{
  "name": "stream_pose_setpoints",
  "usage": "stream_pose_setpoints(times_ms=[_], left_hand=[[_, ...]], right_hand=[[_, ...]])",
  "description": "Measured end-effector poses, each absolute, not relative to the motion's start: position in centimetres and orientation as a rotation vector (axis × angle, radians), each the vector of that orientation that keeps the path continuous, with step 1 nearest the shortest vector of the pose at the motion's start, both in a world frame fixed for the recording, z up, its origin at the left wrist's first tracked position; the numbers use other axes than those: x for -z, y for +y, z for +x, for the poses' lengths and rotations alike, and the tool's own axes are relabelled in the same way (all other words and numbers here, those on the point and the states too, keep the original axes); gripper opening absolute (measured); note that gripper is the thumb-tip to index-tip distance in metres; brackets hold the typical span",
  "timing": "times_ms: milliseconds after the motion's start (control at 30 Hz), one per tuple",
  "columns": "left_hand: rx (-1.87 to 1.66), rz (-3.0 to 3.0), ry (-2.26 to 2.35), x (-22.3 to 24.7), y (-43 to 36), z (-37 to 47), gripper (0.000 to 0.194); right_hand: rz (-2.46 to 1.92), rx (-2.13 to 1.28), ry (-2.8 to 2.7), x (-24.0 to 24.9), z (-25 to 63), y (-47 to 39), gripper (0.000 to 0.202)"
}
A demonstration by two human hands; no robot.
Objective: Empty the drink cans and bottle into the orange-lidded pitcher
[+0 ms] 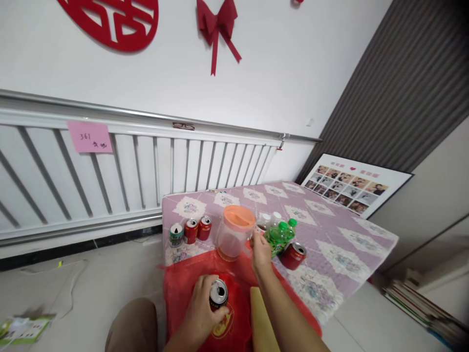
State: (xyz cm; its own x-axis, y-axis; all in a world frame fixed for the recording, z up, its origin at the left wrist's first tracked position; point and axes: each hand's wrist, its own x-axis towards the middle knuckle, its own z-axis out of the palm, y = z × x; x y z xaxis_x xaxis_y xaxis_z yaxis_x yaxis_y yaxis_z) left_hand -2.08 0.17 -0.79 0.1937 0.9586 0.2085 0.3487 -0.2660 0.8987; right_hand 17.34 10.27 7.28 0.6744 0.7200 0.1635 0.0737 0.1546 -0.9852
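Observation:
My left hand [202,310] is wrapped round a dark can [219,295] with an opened top, upright over a red cloth [176,288]. My right hand [261,252] is closed at the handle side of a clear pitcher [232,235] with an orange lid. A little amber liquid shows at the pitcher's bottom. Left of the pitcher stand a green can [176,235] and two red cans [198,230]. Right of it are green bottles [281,237], white-capped bottles [270,220] and a tilted dark red can [293,255].
The table has a purple flowered cloth [331,234]. Something yellow [262,318] lies beside my right forearm. Behind the table are a white radiator [212,164] and a photo board [348,183]. A knee [134,327] shows at the lower left.

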Motion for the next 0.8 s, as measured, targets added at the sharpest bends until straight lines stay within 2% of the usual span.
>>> stream_pose_setpoints(times_ms=[267, 567, 800], left_hand=[[-1.073, 1.759, 1.233, 1.1, 0.3, -2.0, 0.058], [-1.076, 1.791, 1.237, 1.2, 0.3, -2.0, 0.057], [-1.096, 1.818, 1.241, 1.6, 0.3, -2.1, 0.055]], right_hand=[[-1.399, -0.563, -0.666, -6.0, 16.2, 10.0, 0.041], [-1.411, -0.644, -0.755, -7.0, 17.1, 8.0, 0.033], [-1.507, -0.564, -0.647, -5.0, 20.1, 1.4, 0.051]])
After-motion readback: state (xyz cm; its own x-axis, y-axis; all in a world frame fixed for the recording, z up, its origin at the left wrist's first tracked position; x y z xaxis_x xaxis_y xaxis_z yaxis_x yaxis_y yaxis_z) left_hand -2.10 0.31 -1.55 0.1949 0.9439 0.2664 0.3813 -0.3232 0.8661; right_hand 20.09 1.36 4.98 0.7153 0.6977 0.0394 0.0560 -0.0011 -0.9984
